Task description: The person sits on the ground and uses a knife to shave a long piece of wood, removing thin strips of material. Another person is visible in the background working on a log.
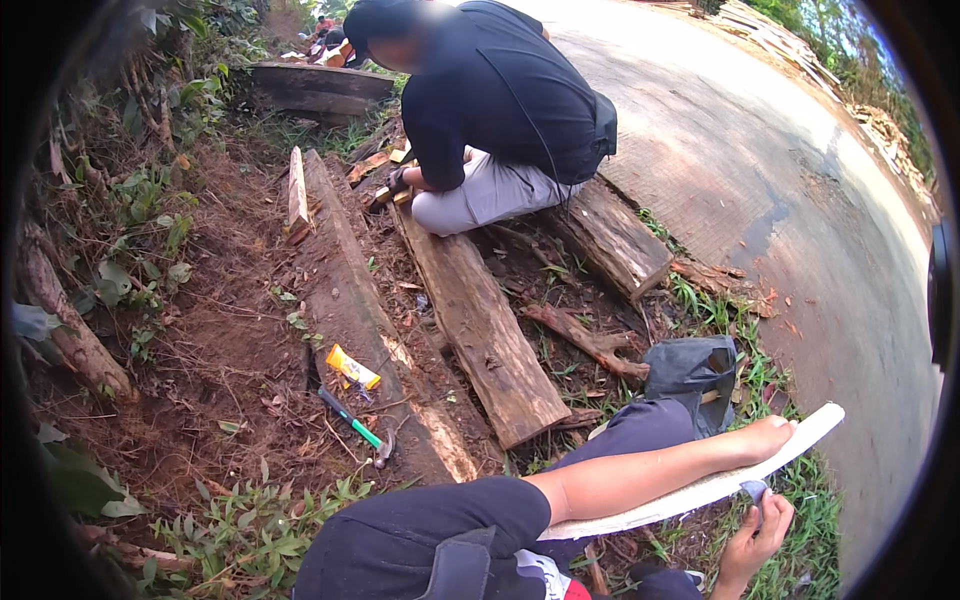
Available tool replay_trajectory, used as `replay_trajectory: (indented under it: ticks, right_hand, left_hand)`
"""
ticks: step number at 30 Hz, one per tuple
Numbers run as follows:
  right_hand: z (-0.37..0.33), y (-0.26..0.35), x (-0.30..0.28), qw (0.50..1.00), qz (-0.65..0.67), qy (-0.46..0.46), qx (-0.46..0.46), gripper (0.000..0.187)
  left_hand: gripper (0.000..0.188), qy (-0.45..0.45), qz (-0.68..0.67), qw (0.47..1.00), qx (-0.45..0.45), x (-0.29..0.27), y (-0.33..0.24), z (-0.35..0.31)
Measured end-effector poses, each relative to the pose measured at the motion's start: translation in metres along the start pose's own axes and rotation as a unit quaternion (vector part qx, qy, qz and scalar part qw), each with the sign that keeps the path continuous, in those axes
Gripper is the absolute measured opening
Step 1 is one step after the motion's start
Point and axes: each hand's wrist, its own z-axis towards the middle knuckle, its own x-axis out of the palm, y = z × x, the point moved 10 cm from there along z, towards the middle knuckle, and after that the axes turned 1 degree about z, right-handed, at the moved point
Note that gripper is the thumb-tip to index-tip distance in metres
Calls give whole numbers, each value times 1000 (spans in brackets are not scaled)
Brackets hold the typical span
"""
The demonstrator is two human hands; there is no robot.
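Observation:
A long, pale, slightly curved strip of wood (690, 508) slants up from beneath my left forearm toward the road at the right. My left hand (768, 440) is closed on the strip near its far end, its fingertips mostly hidden. Just below, my right hand (757, 535) pinches a small, thin, dark grey piece (754, 489) against the strip's near edge. Whether that piece is sandpaper or a scraper cannot be made out.
A co-worker (500, 110) crouches ahead among weathered timbers (490, 350). A hammer with a green and black handle (352, 420) and a yellow packet (352, 366) lie left of them. A dark plastic bag (690, 375) stands by the grass, beside the paved road (800, 300).

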Motion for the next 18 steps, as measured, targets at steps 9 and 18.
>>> replay_trajectory:
  ticks: [9, 18]
  right_hand:
    - [25, 21, -19, 996, -57, -41, -60, 29]
    - [28, -14, -34, 994, 2, -100, 32, 21]
  left_hand:
    - [43, 84, -148, 982, -83, -4, -31, -30]
    - [42, 79, -109, 977, -168, -15, -48, -55]
